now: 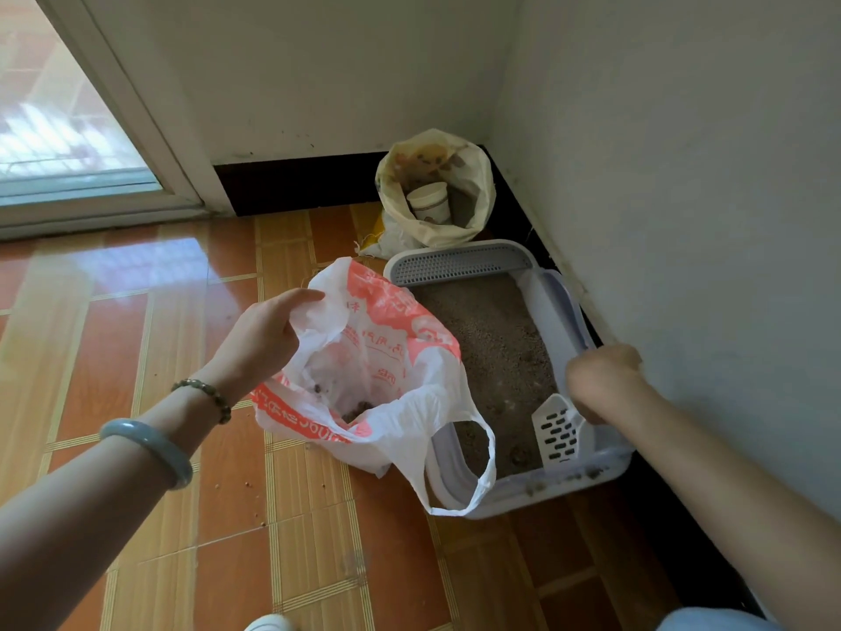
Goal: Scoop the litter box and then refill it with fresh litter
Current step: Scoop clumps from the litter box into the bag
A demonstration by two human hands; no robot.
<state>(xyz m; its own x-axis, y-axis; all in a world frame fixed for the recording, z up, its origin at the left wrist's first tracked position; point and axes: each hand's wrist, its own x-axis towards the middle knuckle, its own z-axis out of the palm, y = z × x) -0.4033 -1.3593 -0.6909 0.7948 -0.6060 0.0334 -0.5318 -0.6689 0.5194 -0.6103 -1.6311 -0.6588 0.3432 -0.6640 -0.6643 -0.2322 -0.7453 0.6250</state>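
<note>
A pale lilac litter box lies on the floor in the room's corner, filled with brown litter. My left hand holds the rim of a white and orange plastic bag open beside the box; dark clumps lie at its bottom. My right hand is closed over the handle of a white slotted scoop, whose blade rests in the litter near the box's front edge. Behind the box stands an open yellowish sack with a white cup inside.
White walls meet at the corner right of the box, with a dark skirting board along the floor. A glass door is at the far left. Glossy orange tiles carry scattered litter grains. Clumps sit on the box's front rim.
</note>
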